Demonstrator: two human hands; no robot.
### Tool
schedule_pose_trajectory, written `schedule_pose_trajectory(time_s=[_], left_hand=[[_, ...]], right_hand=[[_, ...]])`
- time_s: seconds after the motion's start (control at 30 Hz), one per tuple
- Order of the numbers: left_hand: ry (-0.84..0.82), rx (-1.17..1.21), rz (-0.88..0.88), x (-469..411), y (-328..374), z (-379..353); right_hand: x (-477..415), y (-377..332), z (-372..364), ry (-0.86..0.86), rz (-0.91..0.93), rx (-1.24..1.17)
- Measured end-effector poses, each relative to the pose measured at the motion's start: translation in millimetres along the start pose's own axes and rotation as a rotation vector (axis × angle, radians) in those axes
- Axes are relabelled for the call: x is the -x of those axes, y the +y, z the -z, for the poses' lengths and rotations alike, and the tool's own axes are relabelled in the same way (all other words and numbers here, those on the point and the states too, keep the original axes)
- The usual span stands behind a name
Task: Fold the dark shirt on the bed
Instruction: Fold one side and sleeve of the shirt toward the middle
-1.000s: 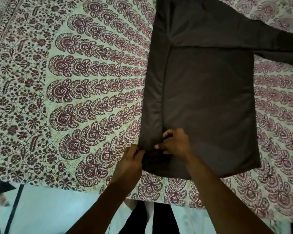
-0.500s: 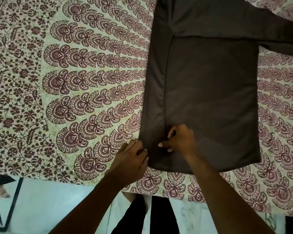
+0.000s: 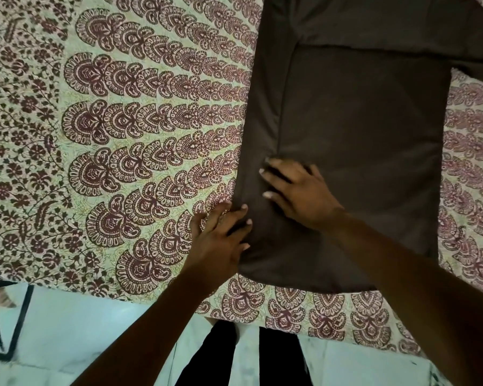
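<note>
Right fingers (image 3: 283,164) on dark shirt (image 3: 360,129), left fingers (image 3: 234,214) touching edge

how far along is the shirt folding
Done: the dark shirt lies flat on the bedspread, its left side apparently folded in. In hand: the left hand and right hand press flat along that fold near the hem. Left: the sleeve at top right sticks out; no crosswise fold yet.
</note>
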State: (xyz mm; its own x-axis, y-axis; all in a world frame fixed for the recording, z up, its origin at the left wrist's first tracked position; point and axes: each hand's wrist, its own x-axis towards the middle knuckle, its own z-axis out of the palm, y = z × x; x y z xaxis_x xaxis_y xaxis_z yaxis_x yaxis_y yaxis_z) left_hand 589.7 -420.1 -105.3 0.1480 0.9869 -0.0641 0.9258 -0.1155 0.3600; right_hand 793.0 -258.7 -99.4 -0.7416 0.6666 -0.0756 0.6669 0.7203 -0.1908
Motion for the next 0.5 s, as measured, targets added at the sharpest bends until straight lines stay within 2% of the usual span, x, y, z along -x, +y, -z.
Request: schedule_pose_trajectory(time_s=[0.07, 0.17, 0.2, 0.23, 0.33, 0.37, 0.43, 0.5], left_hand=[[0.024, 0.038, -0.012, -9, -3, -1], [0.005, 0.003, -0.004, -27, -1, 5], [-0.019, -0.023, -0.008, -31, -2, 6], [-0.045, -0.035, -0.011, -33, -2, 6], [-0.106, 0.016, 0.019, -31, -6, 4], [-0.099, 0.055, 0.02, -33, -7, 7], [-0.037, 0.114, -0.005, -46, -7, 13], [0.042, 0.088, 0.017, -68, -7, 21]], right_hand=[[-16, 2, 5, 0.049, -0.057, -0.005], [-37, 13, 7, -0.07, 0.307, 0.085], [-44, 22, 6, -0.124, 0.378, 0.114], [-53, 31, 8, -0.143, 0.362, 0.13], [-82, 58, 22, -0.12, 0.042, 0.066], [-91, 65, 29, -0.119, 0.005, 0.06], [-104, 73, 38, -0.153, 0.12, 0.093], [-111, 80, 36, -0.206, 0.352, 0.146]])
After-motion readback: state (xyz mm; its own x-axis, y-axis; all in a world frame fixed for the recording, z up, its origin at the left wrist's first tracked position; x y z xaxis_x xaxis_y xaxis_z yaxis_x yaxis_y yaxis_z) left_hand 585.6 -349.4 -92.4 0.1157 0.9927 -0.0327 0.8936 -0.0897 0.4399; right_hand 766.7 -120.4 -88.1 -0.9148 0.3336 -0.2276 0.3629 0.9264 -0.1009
